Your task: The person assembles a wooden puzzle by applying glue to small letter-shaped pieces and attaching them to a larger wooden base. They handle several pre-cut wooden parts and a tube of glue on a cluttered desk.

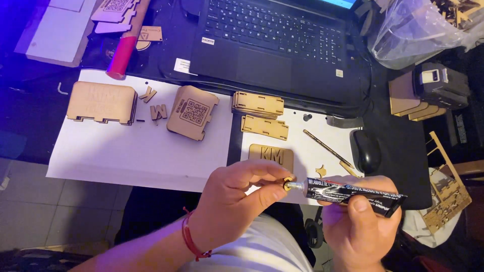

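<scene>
Glue could spurt onto the lap: the right hand (360, 221) is clenched round the black metal adhesive tube (353, 194), held low over the knees, while left hand (234, 199) fingers pinch its small nozzle cap (288, 182). Beyond, white paper sheets (126, 151) on a dark desk carry laser-cut plywood pieces (192, 112), in dim, purple-tinged light

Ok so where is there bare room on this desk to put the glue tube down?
The lower half of the left white sheet, below the wooden box and the coded panel, is bare. Around the right sheet, plates, a pencil and the mouse crowd it.
</scene>
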